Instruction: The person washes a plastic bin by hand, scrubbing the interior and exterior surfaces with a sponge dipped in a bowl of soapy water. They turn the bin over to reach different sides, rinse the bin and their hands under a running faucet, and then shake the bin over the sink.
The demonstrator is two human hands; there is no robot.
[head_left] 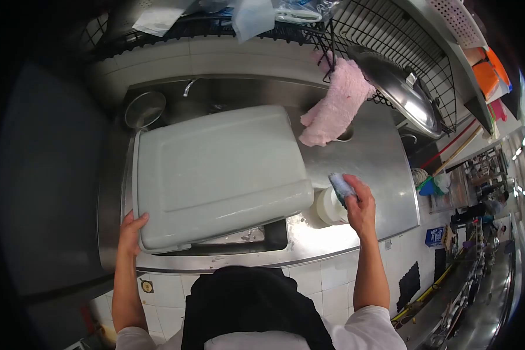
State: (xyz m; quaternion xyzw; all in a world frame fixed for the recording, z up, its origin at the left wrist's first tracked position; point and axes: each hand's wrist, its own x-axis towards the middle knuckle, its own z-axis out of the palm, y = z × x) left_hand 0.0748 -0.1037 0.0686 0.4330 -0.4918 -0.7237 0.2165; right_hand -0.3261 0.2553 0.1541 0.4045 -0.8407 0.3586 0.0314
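A big pale tub [219, 175] lies upside down over the sink [239, 242], contents hidden. Left hand [131, 230] fingers clamp its near corner; right hand [359, 207] fingers close on a blue sponge [342, 188], perhaps above a white container [328, 209]. Bare tabletop [379, 169] right

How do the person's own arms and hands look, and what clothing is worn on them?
Both arms are bare from the short white sleeves near the shoulders down to the hands. The left hand and right hand wear no gloves, and I see no watch or ring. A black apron covers the chest between the arms.
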